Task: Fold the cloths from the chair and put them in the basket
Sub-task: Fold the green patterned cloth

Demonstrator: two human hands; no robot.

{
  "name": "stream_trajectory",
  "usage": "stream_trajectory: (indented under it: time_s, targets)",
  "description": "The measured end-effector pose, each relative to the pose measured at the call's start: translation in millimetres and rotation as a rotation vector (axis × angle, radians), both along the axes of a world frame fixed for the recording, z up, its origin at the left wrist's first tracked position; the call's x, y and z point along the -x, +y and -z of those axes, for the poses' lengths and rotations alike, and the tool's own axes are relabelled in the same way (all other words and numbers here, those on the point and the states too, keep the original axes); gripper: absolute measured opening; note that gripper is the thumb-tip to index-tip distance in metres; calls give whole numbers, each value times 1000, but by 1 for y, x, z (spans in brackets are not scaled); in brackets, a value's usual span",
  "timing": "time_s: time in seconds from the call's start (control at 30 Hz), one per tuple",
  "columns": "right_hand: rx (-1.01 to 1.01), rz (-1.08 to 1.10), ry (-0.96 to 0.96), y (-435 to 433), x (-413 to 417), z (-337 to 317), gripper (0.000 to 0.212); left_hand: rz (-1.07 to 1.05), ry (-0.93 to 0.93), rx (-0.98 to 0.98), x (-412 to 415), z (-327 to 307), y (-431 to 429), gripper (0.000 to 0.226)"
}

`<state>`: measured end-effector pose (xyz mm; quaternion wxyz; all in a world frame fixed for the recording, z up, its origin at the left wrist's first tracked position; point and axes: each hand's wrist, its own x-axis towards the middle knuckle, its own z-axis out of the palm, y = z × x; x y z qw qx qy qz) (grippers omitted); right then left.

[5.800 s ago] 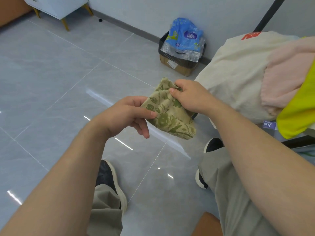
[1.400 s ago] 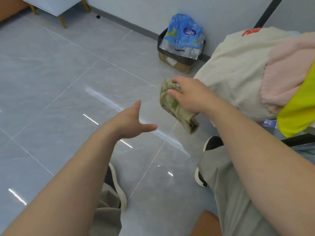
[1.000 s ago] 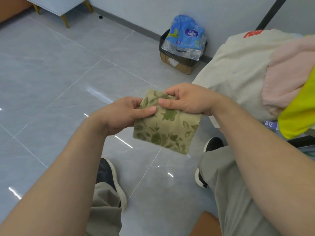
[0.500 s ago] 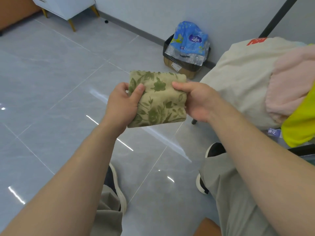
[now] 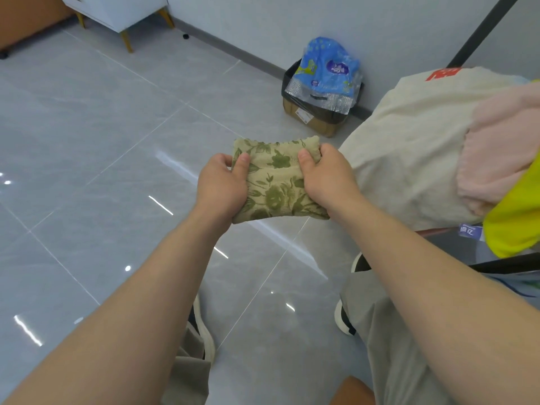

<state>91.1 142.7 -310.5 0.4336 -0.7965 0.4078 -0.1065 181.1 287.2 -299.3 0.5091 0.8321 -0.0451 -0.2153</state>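
Head view: grey tiled floor (image 5: 87, 135) below the grip; right of the grip, a heap of unfolded cloths, cream (image 5: 409, 159), pink (image 5: 502, 153), yellow (image 5: 517, 217). No basket in view. Between my hands, off any surface, sits the green floral cloth (image 5: 277, 182), folded to a thick small pad. Left hand (image 5: 222, 187) clamps its left end, right hand (image 5: 324, 176) its right end, thumbs on top, both clenched on it. To do this well I judge: square the edges, press the layers flat, keep one firm pinch so it doesn't spring open when carried.
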Motion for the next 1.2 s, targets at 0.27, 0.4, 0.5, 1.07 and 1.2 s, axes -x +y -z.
stream_trajectory:
  time_s: [0.27, 0.4, 0.5, 1.07, 1.2]
  targets:
    - [62, -16, 18, -1, -1, -3, 41, 39, -29, -36, -1, -3, -1, 30]
    - [-200, 21, -64, 0, 2, -6, 37, 42, 133, 56, -4, -3, 3, 30]
    - [-713, 98, -107, 1, 4, -19, 35, 30, 337, 159, -9, -8, 9, 23]
    - [-934, -61, -74, -8, 7, -33, 12, 34, 631, 363, -17, -31, 27, 9]
    - [-1006, -52, -228, -9, 7, -37, 32, 57, 642, 517, -17, -37, 26, 21]
